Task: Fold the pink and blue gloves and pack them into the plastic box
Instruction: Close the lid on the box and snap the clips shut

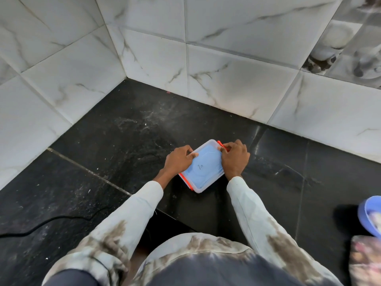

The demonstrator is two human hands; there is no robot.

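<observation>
A single head-worn wide-angle view looks steeply down and forward from close above onto the dark stone counter [127, 141], its white marble-tiled wall corner [125, 65] toward 11 o'clock and the wearer's pale sleeves [142, 205] entering from 6 o'clock.

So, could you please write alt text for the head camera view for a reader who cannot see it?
Two hands, left hand and right hand, press on a lidded clear plastic box with red clips on a black counter; blue shows through the lid. Marbled white wall tiles stand behind.
</observation>
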